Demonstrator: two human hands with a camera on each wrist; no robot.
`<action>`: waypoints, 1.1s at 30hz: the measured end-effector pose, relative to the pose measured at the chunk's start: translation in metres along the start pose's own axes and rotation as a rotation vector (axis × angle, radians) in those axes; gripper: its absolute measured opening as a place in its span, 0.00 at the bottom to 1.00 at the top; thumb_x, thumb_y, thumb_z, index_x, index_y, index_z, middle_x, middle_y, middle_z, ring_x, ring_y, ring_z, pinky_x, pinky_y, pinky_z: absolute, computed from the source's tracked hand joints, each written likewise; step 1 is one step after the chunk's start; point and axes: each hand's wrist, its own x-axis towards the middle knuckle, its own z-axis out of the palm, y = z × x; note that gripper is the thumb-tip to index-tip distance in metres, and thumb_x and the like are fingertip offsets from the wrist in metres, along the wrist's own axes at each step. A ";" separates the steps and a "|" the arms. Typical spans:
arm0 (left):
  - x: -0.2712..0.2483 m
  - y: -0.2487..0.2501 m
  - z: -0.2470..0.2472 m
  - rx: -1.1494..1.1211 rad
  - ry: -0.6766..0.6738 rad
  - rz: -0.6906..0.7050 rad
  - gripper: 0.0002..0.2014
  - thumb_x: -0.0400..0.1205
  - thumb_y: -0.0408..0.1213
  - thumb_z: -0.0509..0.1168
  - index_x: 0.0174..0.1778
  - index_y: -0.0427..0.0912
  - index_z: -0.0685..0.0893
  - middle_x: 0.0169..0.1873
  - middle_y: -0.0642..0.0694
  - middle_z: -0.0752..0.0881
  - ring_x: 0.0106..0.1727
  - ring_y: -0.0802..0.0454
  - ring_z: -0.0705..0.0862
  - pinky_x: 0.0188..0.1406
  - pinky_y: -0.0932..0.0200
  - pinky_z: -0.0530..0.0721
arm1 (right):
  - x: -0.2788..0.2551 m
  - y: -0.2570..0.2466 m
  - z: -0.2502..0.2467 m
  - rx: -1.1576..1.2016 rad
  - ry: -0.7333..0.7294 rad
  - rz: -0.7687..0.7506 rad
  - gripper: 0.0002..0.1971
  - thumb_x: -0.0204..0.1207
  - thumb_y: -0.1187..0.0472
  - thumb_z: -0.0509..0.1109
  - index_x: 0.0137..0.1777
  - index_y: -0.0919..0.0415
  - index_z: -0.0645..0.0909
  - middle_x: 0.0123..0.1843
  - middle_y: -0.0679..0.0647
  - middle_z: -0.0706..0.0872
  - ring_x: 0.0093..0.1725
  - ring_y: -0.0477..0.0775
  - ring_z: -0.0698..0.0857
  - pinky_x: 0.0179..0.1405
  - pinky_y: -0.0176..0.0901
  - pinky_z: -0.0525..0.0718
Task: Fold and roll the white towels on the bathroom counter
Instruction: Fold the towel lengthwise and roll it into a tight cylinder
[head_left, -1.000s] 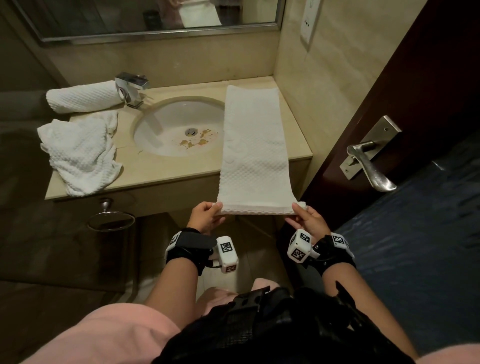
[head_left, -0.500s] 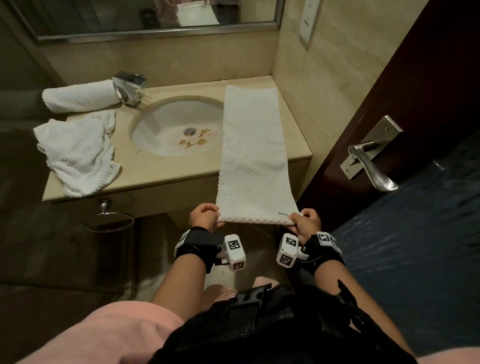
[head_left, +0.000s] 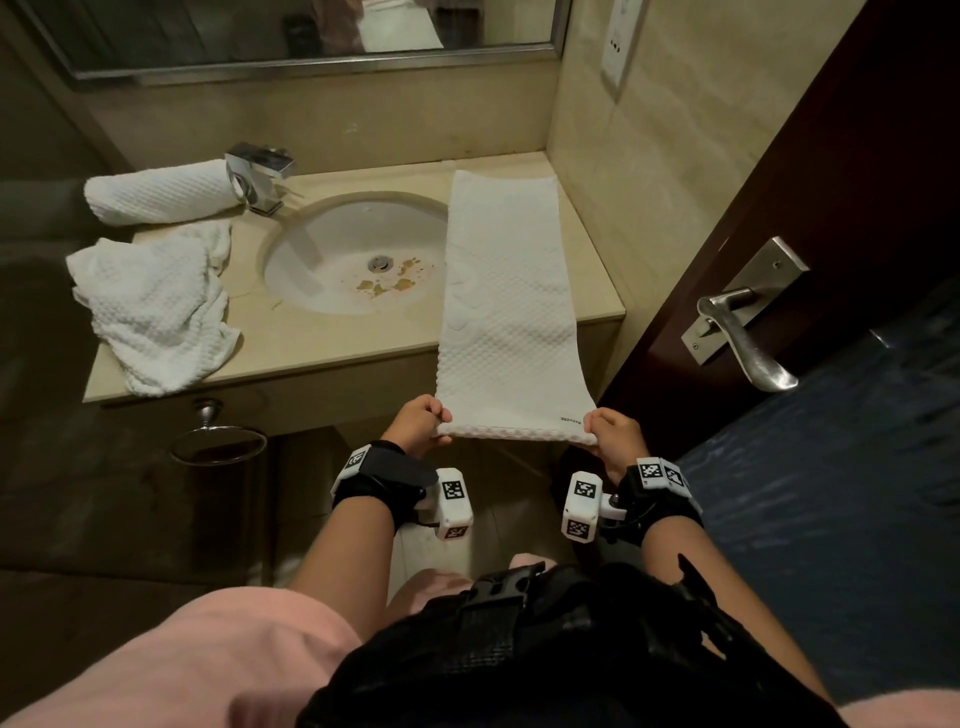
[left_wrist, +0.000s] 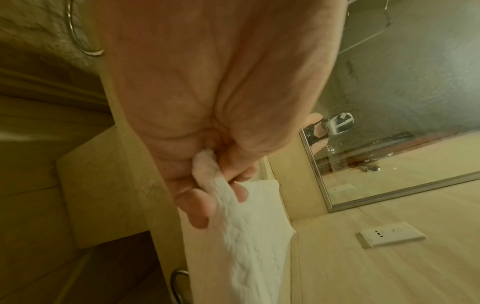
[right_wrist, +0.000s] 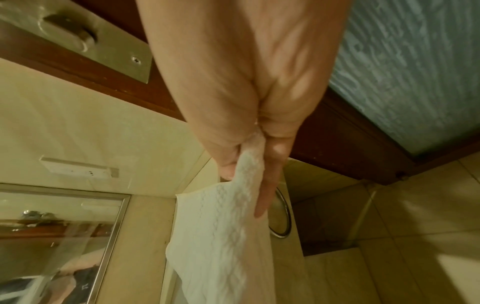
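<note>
White waffle-textured towel (head_left: 506, 312), long folded strip

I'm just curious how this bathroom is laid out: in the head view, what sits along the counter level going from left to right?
Crumpled white towel → chrome faucet → sink basin → long folded towel held at its near end by both hands → door handle.

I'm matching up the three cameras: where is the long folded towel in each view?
Head: folded towel centre, right of the sink.
Left wrist: lower centre, pinched by the left hand.
Right wrist: lower centre, pinched by the right hand.
Shared landmark: wall socket.
</note>
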 end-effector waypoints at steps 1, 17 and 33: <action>0.000 0.001 0.000 -0.010 -0.009 0.001 0.21 0.76 0.12 0.40 0.31 0.42 0.66 0.34 0.45 0.74 0.35 0.52 0.71 0.17 0.66 0.79 | 0.001 0.000 -0.001 -0.005 -0.012 0.007 0.16 0.74 0.76 0.58 0.27 0.62 0.73 0.42 0.60 0.81 0.45 0.58 0.81 0.40 0.46 0.81; -0.004 0.004 -0.015 -0.174 -0.110 0.084 0.13 0.76 0.12 0.59 0.44 0.33 0.79 0.48 0.38 0.82 0.57 0.43 0.81 0.52 0.64 0.80 | -0.011 -0.023 -0.015 0.355 -0.351 0.097 0.09 0.75 0.77 0.66 0.43 0.62 0.78 0.60 0.65 0.83 0.55 0.55 0.85 0.50 0.33 0.87; -0.001 0.007 -0.018 -0.303 -0.013 0.175 0.13 0.80 0.27 0.68 0.58 0.34 0.74 0.46 0.34 0.86 0.39 0.46 0.89 0.38 0.59 0.90 | -0.007 -0.017 -0.004 0.389 -0.194 -0.126 0.26 0.54 0.59 0.82 0.54 0.62 0.80 0.55 0.60 0.84 0.55 0.53 0.85 0.50 0.35 0.86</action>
